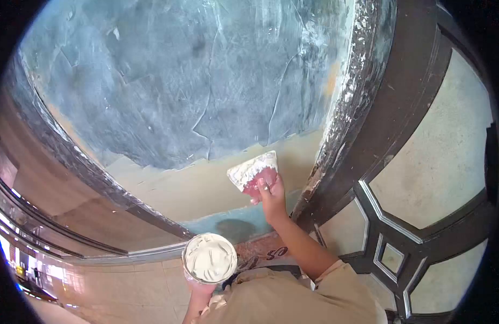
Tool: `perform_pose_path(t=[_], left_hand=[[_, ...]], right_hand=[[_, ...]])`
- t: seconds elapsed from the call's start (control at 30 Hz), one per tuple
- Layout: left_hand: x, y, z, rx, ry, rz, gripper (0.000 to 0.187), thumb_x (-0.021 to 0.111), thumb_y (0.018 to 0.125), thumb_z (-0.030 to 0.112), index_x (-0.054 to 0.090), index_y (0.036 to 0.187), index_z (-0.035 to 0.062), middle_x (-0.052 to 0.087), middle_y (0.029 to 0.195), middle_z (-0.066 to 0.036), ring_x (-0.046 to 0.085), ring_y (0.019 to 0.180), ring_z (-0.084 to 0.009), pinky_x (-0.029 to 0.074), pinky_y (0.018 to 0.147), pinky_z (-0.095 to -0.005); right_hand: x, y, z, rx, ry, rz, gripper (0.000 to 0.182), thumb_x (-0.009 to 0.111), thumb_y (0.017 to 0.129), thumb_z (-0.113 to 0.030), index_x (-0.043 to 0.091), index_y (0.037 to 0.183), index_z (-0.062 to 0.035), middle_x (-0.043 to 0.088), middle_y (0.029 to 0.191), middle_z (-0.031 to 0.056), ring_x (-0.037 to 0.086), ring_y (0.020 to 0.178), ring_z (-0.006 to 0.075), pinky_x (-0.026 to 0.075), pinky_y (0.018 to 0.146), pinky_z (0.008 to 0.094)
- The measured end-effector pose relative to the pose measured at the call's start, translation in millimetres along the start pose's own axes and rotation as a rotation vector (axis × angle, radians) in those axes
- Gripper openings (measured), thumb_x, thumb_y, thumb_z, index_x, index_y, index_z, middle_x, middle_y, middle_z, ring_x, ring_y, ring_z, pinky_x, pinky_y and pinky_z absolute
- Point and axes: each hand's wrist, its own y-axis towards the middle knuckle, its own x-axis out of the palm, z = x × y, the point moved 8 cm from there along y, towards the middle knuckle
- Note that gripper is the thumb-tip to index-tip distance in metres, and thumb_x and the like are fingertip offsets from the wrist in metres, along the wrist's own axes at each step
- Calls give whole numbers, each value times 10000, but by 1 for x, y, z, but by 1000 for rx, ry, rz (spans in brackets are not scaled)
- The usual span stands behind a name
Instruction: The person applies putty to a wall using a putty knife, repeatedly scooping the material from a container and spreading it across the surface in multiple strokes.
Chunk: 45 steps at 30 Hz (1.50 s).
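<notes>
My left hand [199,287] is wrapped round the underside of a round tub [184,265], close to my body at the bottom of the view. White putty [210,258], thick and ridged, fills the tub to near its rim. In my right hand [272,201] is a reddish putty spreader [262,181], thumb on its near face and fingers behind it. White putty coats the spreader's wide edge, which is raised and overlaps the wall's beige band in this view. The wall panel [168,108] carries grey-blue streaky filler above, a beige strip [179,186] below it, and pale blue-green paint at the bottom.
Dark wooden trim [349,97], spattered with white, borders the panel on the right; similar trim [92,162] runs down the left. A dark-framed door with pale panes [433,156] stands at right. Tiled floor [136,281] and a patterned mat [268,249] lie below.
</notes>
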Motion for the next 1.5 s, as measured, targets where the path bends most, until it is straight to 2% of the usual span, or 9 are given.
perform_pose_path(t=[0.03, 0.27, 0.6, 0.67, 1.0, 1.13, 1.17, 1.3, 1.5], left_hand=[[21, -7, 16, 201, 479, -151, 545, 437, 958, 400, 394, 1400, 83, 449, 1398, -147, 454, 1277, -308, 411, 1045, -519], [8, -8, 38, 13, 121, -133, 531, 477, 958, 344, 372, 1410, 86, 417, 1424, -132, 456, 1278, -298, 413, 1048, -510], [-12, -3, 75, 210, 795, -218, 577, 372, 967, 462, 372, 1415, 100, 413, 1435, -129, 439, 1295, -311, 393, 1060, -526], [-5, -1, 68, -55, 69, -111, 525, 488, 944, 362, 412, 1384, 86, 474, 1377, -130, 463, 1265, -280, 401, 1059, -468], [-32, 2, 101, 283, 985, -231, 621, 358, 947, 525, 400, 1412, 116, 409, 1449, -119, 426, 1303, -334, 347, 1086, -541], [-33, 3, 94, -8, 227, -167, 617, 342, 948, 536, 416, 1409, 132, 419, 1446, -113, 415, 1311, -336, 335, 1087, -553], [-32, -3, 113, 235, 825, -178, 589, 347, 956, 506, 414, 1407, 132, 436, 1432, -113, 426, 1304, -334, 343, 1081, -556], [-39, -7, 108, -27, 69, -89, 561, 352, 969, 447, 372, 1423, 119, 429, 1428, -121, 437, 1296, -327, 389, 1056, -546], [-17, -25, 130, 98, 276, -221, 541, 429, 963, 390, 373, 1412, 94, 422, 1426, -132, 452, 1280, -318, 404, 1055, -521]], right_hand=[[5, 3, -4, -29, 4, 9, 286, 562, 955, -183, 437, 1149, -15, 575, 922, 72, 591, 589, 126, 490, 470, 245], [28, 7, -13, -119, 51, 61, 293, 577, 952, -179, 439, 1144, -7, 572, 899, 70, 561, 513, 127, 471, 456, 245], [-11, -10, 90, 201, -24, 161, 333, 564, 957, -217, 415, 1231, -100, 579, 975, 49, 540, 525, 108, 428, 402, 251], [-32, -33, 125, 287, -31, 162, 324, 559, 961, -222, 414, 1230, -116, 581, 974, 47, 543, 527, 109, 424, 396, 253], [40, -31, 58, 121, -22, 118, 376, 612, 933, -235, 411, 1209, -76, 608, 949, 62, 597, 596, 113, 472, 445, 255], [86, -14, 23, 29, 18, 29, 357, 616, 931, -229, 430, 1177, -50, 608, 934, 68, 591, 585, 118, 473, 449, 254], [95, -15, 19, 29, 9, 31, 319, 600, 941, -229, 430, 1152, -61, 603, 920, 60, 589, 580, 119, 474, 444, 259], [112, -25, 13, 6, 74, 39, 306, 598, 942, -225, 440, 1120, -31, 611, 882, 73, 567, 531, 125, 467, 441, 251], [125, -24, 20, 13, 90, 69, 282, 586, 950, -218, 432, 1102, -37, 612, 883, 84, 560, 509, 127, 466, 434, 254]])
